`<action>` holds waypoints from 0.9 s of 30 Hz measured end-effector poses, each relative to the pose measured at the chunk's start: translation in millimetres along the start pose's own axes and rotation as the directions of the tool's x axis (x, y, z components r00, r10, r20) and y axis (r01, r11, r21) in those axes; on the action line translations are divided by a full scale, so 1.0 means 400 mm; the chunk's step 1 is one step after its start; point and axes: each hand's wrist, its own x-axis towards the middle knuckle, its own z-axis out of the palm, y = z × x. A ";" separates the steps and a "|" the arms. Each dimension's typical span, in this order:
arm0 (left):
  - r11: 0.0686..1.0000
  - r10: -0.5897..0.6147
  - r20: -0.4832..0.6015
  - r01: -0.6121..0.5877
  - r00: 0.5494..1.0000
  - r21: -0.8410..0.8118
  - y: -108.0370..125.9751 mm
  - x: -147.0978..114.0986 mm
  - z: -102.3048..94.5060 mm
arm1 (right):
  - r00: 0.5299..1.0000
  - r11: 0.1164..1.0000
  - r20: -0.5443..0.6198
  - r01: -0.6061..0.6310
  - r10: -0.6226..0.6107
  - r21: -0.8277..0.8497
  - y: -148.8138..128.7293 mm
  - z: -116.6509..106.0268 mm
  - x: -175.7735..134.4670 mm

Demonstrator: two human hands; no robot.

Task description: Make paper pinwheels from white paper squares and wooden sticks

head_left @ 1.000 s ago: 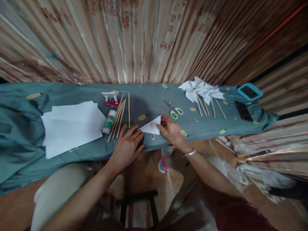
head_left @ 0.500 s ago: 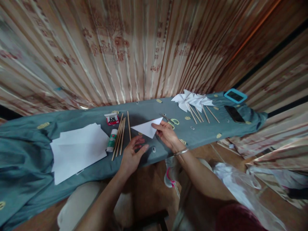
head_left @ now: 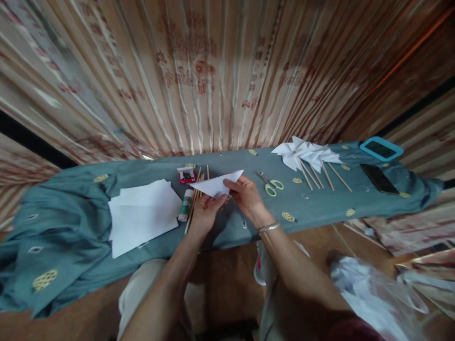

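Note:
A white sheet of paper folded into a triangle (head_left: 213, 185) is held up above the cloth-covered table. My right hand (head_left: 245, 192) pinches its right side, thumb on the near face. At its lower edge, my left hand (head_left: 208, 208) is closed on the paper with thumb and fingers. Just left of my left hand lie several thin wooden sticks (head_left: 194, 208), partly hidden by the hand and paper. Beside them is a green and white glue stick (head_left: 185, 205). Scissors with pale green handles (head_left: 272, 186) lie open to the right of my right hand.
A stack of white paper (head_left: 142, 215) lies on the left. Behind the glue stick sits a small red box (head_left: 186, 175). Several paper pinwheels (head_left: 305, 154) on sticks are piled at the right, near a black phone (head_left: 378, 178) and a blue-framed device (head_left: 381, 148). A plastic bag (head_left: 369, 289) lies on the floor.
My left hand has moved up to the folded paper and taken hold of its lower edge. My right hand keeps its grip. The view has shifted left, so the table things appear further right.

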 end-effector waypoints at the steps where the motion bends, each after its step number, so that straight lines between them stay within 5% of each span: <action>1: 1.000 0.007 -0.034 -0.007 0.999 -0.011 0.008 0.011 -0.003 | 1.000 1.000 0.009 -0.007 0.007 -0.006 0.010 0.015 0.000; 11: 1.000 -0.026 -0.126 0.025 0.992 -0.014 0.027 0.026 -0.043 | 0.986 0.995 -0.145 0.078 -0.085 -0.056 -0.041 -0.020 0.093; 18: 1.000 0.015 -0.165 -0.015 0.986 0.002 0.012 0.032 -0.056 | 0.995 0.980 0.080 -0.042 0.059 -0.197 0.012 -0.003 0.053; 27: 0.996 -0.041 -0.055 0.045 0.998 0.080 -0.006 0.028 -0.028 | 1.000 0.987 -0.020 -0.026 0.023 -0.161 0.012 -0.050 0.049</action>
